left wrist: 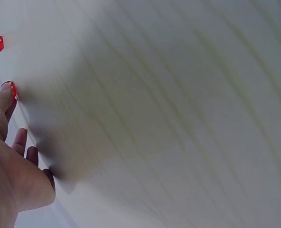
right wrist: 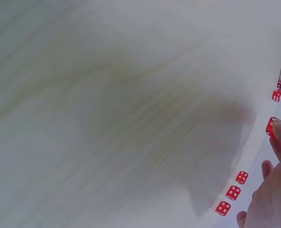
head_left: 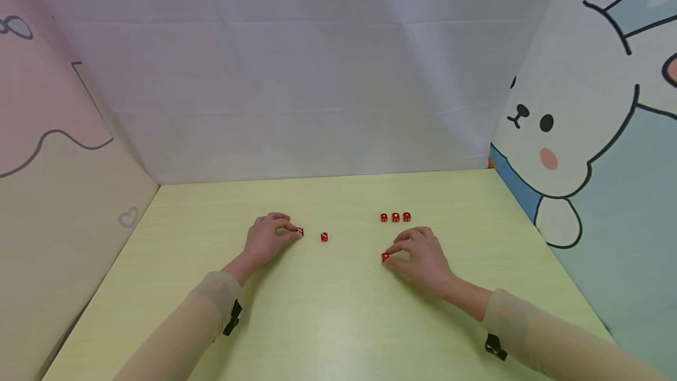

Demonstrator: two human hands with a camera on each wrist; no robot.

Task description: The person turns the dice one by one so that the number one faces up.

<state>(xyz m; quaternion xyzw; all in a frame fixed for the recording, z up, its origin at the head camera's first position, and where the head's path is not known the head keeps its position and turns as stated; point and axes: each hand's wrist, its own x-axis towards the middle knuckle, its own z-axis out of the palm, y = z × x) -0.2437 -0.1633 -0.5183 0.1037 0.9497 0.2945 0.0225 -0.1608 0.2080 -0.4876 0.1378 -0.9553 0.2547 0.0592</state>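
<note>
Between thumb and finger, my left hand (head_left: 268, 239) pinches a red die (head_left: 300, 231) with white pips, left of the table's middle. Just right of it a second red die (head_left: 324, 237) sits on the table, touched by neither hand. My right hand (head_left: 421, 256) pinches another red die (head_left: 385, 257) by its sides; the right wrist view shows this die (right wrist: 271, 127) at the thumb tip. Beyond the right hand, three red dice stand in a short row, with the middle die (head_left: 395, 217) slightly apart from its neighbours. The fingertips behind the left die (left wrist: 13, 90) are partly hidden.
The pale yellow table (head_left: 317, 322) ends at a white cloth backdrop (head_left: 317, 75). A panel with a cartoon rabbit (head_left: 560, 134) borders the right side, and a pink and cream panel (head_left: 63, 222) borders the left.
</note>
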